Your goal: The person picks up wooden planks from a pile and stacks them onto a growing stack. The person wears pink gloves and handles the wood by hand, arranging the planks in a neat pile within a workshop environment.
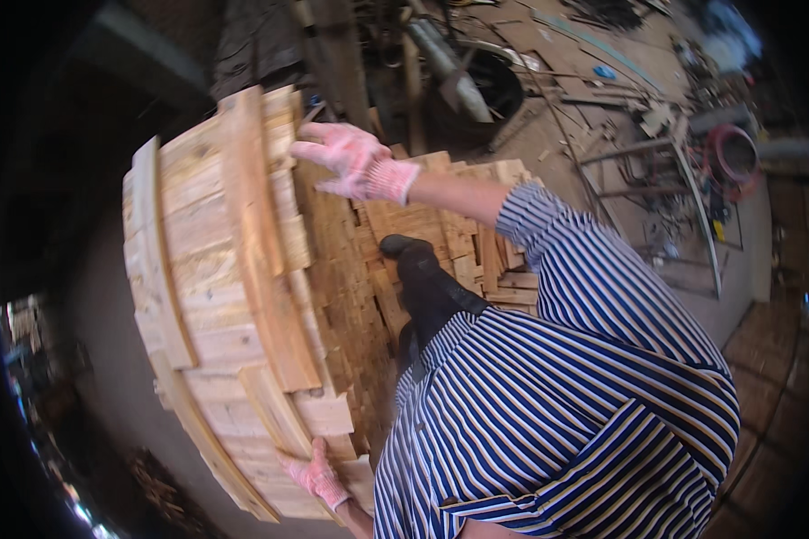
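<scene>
A large stack of pale wooden boards stands at my left, with several slats lying lengthwise across its top. My left hand, in a pink-and-white knitted glove, grips the near part of a narrow wooden slat lying on the boards. Its fingertips reach over the slat and its thumb points away from me. At the far end of the stack, my right hand is gloved alike. Its fingers are stretched out and apart beside the edge of a wide, browner slat. Nothing shows in its grasp.
Lower stacked wood pieces lie beyond my legs. Further off are a black round tub with a grey pipe and a metal frame. A reddish ring-shaped coil sits at the right. Scraps litter the floor.
</scene>
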A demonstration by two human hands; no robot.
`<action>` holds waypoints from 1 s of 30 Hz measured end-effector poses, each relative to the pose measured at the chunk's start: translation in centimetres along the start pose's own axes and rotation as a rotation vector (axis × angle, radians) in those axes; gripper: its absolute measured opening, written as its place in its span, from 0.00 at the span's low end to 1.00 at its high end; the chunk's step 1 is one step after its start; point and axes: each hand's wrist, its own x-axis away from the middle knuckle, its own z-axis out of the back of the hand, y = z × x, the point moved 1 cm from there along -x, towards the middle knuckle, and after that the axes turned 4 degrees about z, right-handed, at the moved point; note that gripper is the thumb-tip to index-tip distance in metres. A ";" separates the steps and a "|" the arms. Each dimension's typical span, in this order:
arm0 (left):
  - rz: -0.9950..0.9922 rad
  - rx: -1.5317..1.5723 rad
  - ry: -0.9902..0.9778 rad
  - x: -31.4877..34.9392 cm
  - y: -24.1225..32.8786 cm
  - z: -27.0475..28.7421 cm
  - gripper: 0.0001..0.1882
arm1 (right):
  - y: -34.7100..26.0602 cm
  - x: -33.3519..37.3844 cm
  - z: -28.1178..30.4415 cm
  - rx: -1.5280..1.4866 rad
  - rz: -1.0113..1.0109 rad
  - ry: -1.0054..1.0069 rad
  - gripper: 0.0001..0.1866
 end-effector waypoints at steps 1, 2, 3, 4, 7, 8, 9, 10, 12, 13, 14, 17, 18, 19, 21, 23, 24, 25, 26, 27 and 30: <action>-0.023 0.011 -0.003 -0.4 -0.4 -0.3 0.59 | 2.6 4.7 -1.5 0.060 -0.141 0.169 0.37; -0.056 -0.100 0.045 -0.2 0.8 -0.5 0.58 | 3.7 9.7 -1.5 -0.019 -0.308 0.184 0.37; -0.105 -0.208 0.089 0.2 2.8 -0.4 0.57 | 5.0 15.4 -2.4 0.016 -0.580 0.165 0.36; -0.157 -0.313 0.130 0.8 4.8 -0.3 0.56 | 6.6 21.6 -3.3 0.011 -0.933 0.054 0.36; -0.478 -0.107 0.213 3.6 12.8 -0.4 0.52 | 6.2 38.6 -6.8 -0.042 -1.399 -0.136 0.33; -0.582 -0.101 0.183 4.2 14.9 -1.1 0.51 | 6.1 44.4 -7.4 -0.088 -1.571 -0.324 0.35; -0.676 -0.100 0.170 4.9 16.6 -1.4 0.51 | 4.9 48.9 -7.6 -0.142 -1.639 -0.431 0.37; -0.776 -0.077 0.138 5.1 18.2 -3.0 0.50 | 4.7 54.6 -7.9 -0.190 -1.776 -0.512 0.38; -0.903 -0.072 -0.008 6.8 21.0 -5.5 0.49 | 2.6 60.6 -7.7 -0.330 -1.989 -0.541 0.42; -0.937 -0.086 -0.043 7.7 21.5 -5.7 0.49 | 2.1 59.9 -7.7 -0.397 -2.037 -0.511 0.45; -0.857 -0.014 -0.187 8.8 21.8 -7.7 0.48 | 1.4 61.7 -7.5 -0.406 -2.085 -0.433 0.45; -0.943 -0.076 -0.471 10.2 23.8 -13.7 0.46 | 0.8 64.1 -8.0 -0.532 -2.113 -0.203 0.45; -0.958 -0.070 -0.540 9.8 23.7 -15.1 0.46 | 1.4 63.5 -8.5 -0.563 -2.043 -0.137 0.44; -0.962 -0.075 -0.622 9.7 23.4 -17.0 0.46 | 1.6 63.6 -8.7 -0.593 -1.986 -0.085 0.44; -0.965 -0.197 -0.710 10.3 24.1 -19.8 0.45 | 1.7 64.5 -8.3 -0.655 -1.941 0.062 0.44; -0.962 -0.237 -0.780 10.2 24.8 -22.4 0.43 | 1.6 65.0 -8.3 -0.692 -1.932 0.153 0.43; -0.952 -0.248 -0.807 10.1 25.4 -23.3 0.43 | 1.4 65.1 -8.5 -0.707 -1.948 0.167 0.43; -0.953 -0.260 -0.834 9.5 25.8 -24.4 0.43 | 1.4 65.3 -8.7 -0.720 -1.959 0.182 0.42; -0.956 -0.268 -0.858 8.8 26.3 -25.6 0.43 | 1.4 66.1 -8.8 -0.735 -1.971 0.177 0.43; -0.957 -0.276 -0.880 8.0 26.6 -26.9 0.43 | 1.5 66.9 -8.9 -0.735 -1.980 0.183 0.43; -0.979 -0.318 -0.879 6.1 28.0 -30.9 0.41 | 1.6 68.7 -9.7 -0.762 -2.025 0.227 0.43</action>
